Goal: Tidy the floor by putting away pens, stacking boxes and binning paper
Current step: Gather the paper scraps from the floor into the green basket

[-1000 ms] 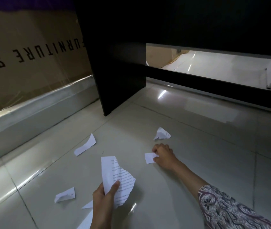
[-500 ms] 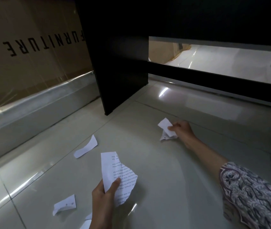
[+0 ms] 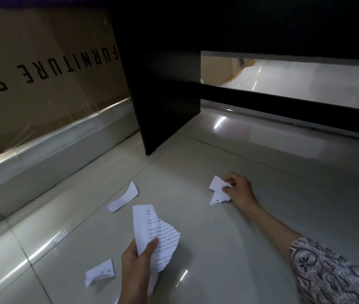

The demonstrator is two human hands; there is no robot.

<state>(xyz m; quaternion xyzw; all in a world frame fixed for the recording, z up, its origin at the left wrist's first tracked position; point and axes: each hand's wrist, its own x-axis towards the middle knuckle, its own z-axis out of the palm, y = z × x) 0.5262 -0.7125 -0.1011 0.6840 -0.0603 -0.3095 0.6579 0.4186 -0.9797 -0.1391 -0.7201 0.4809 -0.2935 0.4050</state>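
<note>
scraps [image 3: 123, 200] [image 3: 99, 272] loose on tiles | desk panel [image 3: 165, 102] ahead | carton [image 3: 42, 69] left

The person's two hands are bare. The left hand [image 3: 135, 263] has no ring, no watch and no sleeve showing. The right hand [image 3: 240, 189] is bare too, and so is most of that arm. Higher up the right arm is a sleeve [image 3: 332, 275]. It is dark purple-brown with pale, curly swirl patterns.
</note>
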